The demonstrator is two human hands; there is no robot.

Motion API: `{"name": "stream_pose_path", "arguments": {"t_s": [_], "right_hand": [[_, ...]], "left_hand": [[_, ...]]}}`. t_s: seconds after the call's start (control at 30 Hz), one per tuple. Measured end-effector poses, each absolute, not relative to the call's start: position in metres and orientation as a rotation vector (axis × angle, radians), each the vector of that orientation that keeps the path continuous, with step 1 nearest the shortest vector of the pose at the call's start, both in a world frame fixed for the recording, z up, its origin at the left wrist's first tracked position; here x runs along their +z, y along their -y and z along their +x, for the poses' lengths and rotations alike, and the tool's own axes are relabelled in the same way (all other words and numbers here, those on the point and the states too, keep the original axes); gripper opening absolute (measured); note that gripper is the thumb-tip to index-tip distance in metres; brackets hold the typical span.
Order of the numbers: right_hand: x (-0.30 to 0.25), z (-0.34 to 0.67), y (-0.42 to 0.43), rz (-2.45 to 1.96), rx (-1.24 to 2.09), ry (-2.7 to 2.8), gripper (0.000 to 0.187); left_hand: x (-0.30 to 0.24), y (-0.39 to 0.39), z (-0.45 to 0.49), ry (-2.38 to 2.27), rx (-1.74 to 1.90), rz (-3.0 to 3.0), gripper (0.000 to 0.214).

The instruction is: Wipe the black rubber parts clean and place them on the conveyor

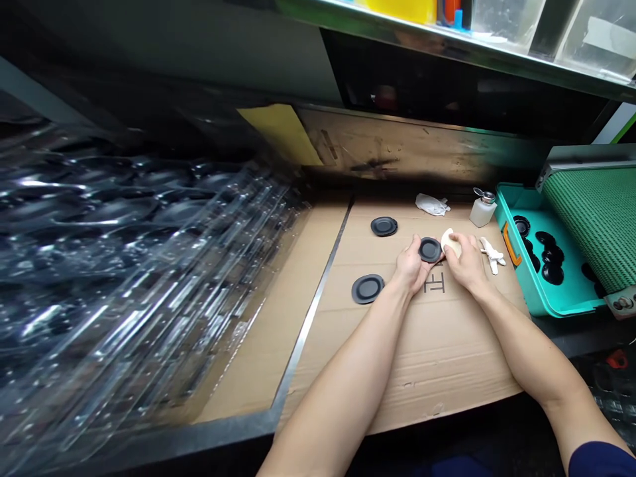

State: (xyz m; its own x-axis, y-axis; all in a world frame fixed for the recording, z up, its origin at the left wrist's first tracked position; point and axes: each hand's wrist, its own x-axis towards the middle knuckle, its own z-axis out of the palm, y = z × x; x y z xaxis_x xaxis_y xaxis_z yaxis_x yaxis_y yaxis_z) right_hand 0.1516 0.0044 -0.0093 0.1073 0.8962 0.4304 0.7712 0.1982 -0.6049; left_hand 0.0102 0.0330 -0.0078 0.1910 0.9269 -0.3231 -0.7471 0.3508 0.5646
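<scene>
My left hand grips a round black part with a raised rim, its face turned up toward me. Close beside it, my right hand pinches a cream-coloured round pad near the part's right edge; whether the two touch I cannot tell. Two more black parts lie on the cardboard, one farther back and one nearer, both left of my hands. A crumpled white cloth rests behind my hands, and a white scrap sits just right of my right hand.
A white pump bottle stands at the back right. Beside it, a teal bin holds several black parts under the end of a green conveyor belt. Stacked clear plastic trays fill the left side. A shelf edge hangs overhead.
</scene>
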Motion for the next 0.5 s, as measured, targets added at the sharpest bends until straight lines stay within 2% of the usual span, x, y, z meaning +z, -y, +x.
{"name": "stream_pose_path", "arguments": {"t_s": [0.13, 0.33, 0.5], "right_hand": [[-0.007, 0.160, -0.007, -1.639, 0.285, 1.620, 0.048], [-0.005, 0.143, 0.001, -1.520, 0.418, 1.654, 0.039], [0.002, 0.135, -0.002, -1.705, 0.284, 1.737, 0.040]], "left_hand": [[-0.008, -0.032, 0.011, -0.657, 1.174, 0.341, 0.040], [-0.012, -0.029, 0.015, -0.670, 1.222, 0.385, 0.038], [-0.012, -0.027, 0.016, -0.683, 1.234, 0.439, 0.033]]}}
